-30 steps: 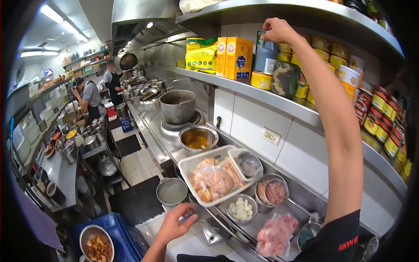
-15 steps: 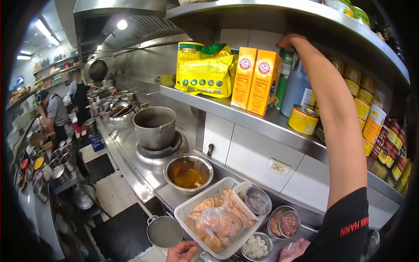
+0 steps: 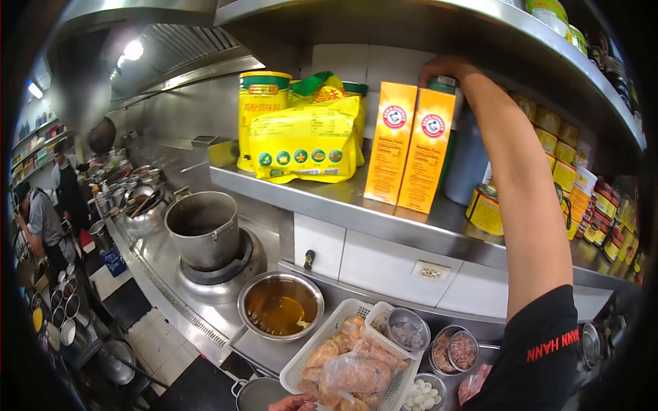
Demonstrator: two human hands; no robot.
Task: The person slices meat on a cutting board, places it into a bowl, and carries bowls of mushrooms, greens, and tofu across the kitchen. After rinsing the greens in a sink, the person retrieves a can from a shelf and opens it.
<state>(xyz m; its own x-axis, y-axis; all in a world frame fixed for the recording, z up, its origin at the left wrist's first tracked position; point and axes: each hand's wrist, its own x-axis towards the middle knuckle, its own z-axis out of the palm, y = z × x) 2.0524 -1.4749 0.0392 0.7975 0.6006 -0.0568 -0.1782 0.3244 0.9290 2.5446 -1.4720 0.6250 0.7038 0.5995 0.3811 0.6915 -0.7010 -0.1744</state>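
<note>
My right hand (image 3: 445, 67) reaches deep onto the shelf, its fingers curled over the top of a green can (image 3: 442, 83). Two orange baking soda boxes (image 3: 408, 147) stand in front and hide most of the can. A large grey-blue container (image 3: 469, 154) is just right of it, partly behind my forearm. My left hand (image 3: 293, 403) shows only partly at the bottom edge, fingers loosely bent, with nothing visible in them. It is beside a white plastic basket (image 3: 296, 363) holding raw meat (image 3: 356, 373), some of it in a clear bag.
A yellow seasoning bag (image 3: 305, 140) and several cans line the shelf (image 3: 308, 198). Below are a bowl of brown liquid (image 3: 281, 305), a big pot (image 3: 202, 229) on a burner, and bowls of white balls (image 3: 421, 394) and minced meat (image 3: 460, 349). Two people stand at far left.
The view has moved closer to the shelf and turned right. My right hand has come down onto the green can's top. My left hand is lower in view.
</note>
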